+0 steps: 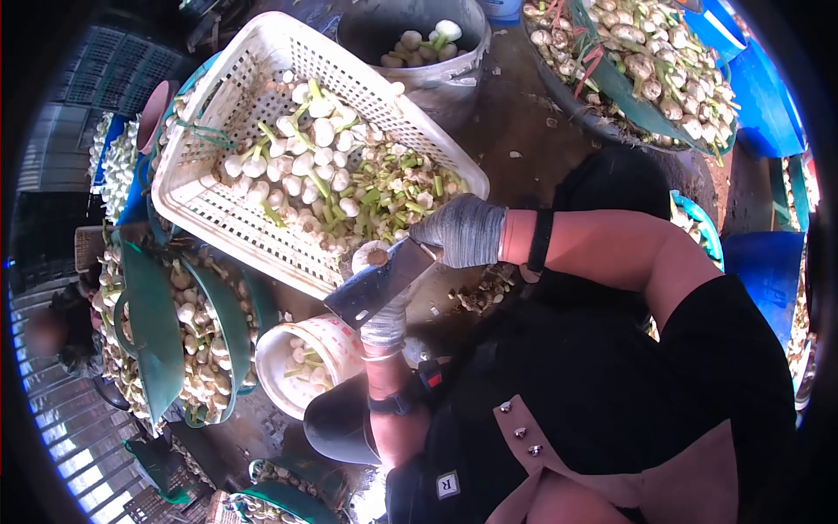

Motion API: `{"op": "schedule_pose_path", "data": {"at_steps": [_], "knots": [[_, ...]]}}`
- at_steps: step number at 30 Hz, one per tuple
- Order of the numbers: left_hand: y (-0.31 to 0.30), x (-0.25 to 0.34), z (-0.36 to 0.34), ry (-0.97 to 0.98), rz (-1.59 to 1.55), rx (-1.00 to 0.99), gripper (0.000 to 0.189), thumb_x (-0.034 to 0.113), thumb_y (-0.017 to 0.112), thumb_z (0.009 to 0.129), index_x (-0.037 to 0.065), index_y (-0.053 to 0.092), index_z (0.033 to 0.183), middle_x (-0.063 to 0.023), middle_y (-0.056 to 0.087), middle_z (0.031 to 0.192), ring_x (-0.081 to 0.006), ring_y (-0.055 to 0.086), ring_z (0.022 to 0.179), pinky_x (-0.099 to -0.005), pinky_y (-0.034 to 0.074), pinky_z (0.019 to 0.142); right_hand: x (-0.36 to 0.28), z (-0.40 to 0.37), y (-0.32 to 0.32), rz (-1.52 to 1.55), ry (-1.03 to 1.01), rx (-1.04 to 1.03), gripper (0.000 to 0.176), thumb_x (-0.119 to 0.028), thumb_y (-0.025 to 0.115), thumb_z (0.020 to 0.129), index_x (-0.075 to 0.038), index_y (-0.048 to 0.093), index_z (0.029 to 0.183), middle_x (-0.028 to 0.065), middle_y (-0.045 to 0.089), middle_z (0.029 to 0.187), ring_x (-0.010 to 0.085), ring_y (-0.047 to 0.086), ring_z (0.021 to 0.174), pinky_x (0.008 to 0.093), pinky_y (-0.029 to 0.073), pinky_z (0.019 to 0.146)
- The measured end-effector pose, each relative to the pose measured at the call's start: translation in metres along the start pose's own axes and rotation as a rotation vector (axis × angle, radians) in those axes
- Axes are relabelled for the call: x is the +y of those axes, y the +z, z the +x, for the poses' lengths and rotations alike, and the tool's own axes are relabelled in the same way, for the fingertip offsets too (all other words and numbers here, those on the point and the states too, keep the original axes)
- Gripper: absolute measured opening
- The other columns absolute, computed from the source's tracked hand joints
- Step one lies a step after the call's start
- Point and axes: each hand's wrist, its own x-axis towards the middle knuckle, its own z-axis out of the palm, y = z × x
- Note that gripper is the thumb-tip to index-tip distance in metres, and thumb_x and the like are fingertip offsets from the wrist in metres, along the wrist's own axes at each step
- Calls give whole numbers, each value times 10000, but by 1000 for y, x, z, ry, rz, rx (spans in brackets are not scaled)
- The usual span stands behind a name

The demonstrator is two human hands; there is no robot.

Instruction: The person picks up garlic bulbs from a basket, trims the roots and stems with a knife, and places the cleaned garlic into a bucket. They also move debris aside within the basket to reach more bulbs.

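Note:
My right hand (463, 230), in a grey-striped glove, is closed round the handle of a dark, broad-bladed knife (371, 286). The blade slants down to the left across my left hand (385, 326), which wears a similar glove and is partly hidden behind it. At the upper edge of the blade shows a garlic bulb (370, 255), its cut side facing up, in my left fingers. Just beyond both hands stands a white perforated crate (249, 253), holding trimmed garlic bulbs (305, 157) and green stem pieces (393, 188).
Below the crate is a white bucket (271, 367) with some garlic. A grey tub (436, 87) with bulbs stands behind. Green baskets (153, 332) full of garlic are at left, and a heaped basket (646, 79) at upper right. Trimmings (484, 293) lie on the wet floor.

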Motion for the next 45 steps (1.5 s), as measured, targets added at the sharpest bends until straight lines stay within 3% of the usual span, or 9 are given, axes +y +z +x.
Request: {"op": "schedule_pose_path", "data": {"at_steps": [11,19,20,25,28,31,41,43,45], "knots": [[-115,56,26,-250,-371,367,413,253,708,694,16,577,1005,-156,567,994,-296,558,959,-396,457,863,78,8,24,123,424,-115,237,-313,609,846,-85,599,908,137,618,701,324,630,653,437,499,593],[-57,27,38,-309,-719,354,559,201,739,769,-34,457,1191,-132,575,1090,-218,566,977,-348,426,931,-44,19,-31,-26,99,46,293,-361,661,796,-89,610,890,136,624,694,341,631,657,443,504,625],[-53,26,38,-283,-673,391,574,183,746,759,-33,445,1198,-130,571,1098,-216,566,977,-349,424,940,-57,21,-42,289,-330,357,285,-357,647,822,-82,610,888,139,604,671,350,601,623,429,495,605],[-78,58,49,-188,-518,291,704,273,848,635,12,478,1174,-148,542,1108,-293,530,1052,-399,414,954,-39,24,-35,1017,817,-346,362,-481,646,850,-123,639,904,27,559,592,142,447,387,275,337,366],[-69,62,53,-34,-273,356,825,367,842,647,28,432,1278,-143,528,1191,-272,501,1134,-448,383,988,-41,22,-29,1423,596,-133,342,-443,710,817,-135,667,961,-30,564,626,78,419,414,231,314,374],[-67,63,49,-132,-490,393,657,505,577,885,37,447,1327,-117,521,1238,-245,474,1189,-425,363,1022,-32,28,-22,1108,418,22,381,-389,773,763,-132,669,1024,8,629,719,119,543,557,276,450,514],[-15,13,24,-74,125,315,286,219,655,837,41,645,1062,-139,648,1036,-302,622,966,-391,457,905,-14,15,-21,223,16,-88,319,-321,670,794,-102,629,1023,144,654,876,343,639,824,411,502,723],[-71,34,28,-519,-984,176,266,185,623,852,33,641,1070,-163,633,1037,-300,611,938,-386,467,861,-27,22,-42,-28,213,-327,236,-310,584,841,-100,639,935,146,647,773,351,637,748,440,496,683],[-80,31,21,-520,-833,60,245,158,611,855,38,641,1067,-160,631,1018,-302,603,913,-393,470,828,-23,21,-26,-40,288,-350,237,-314,571,850,-100,641,924,150,642,745,355,634,729,447,496,682]]}}
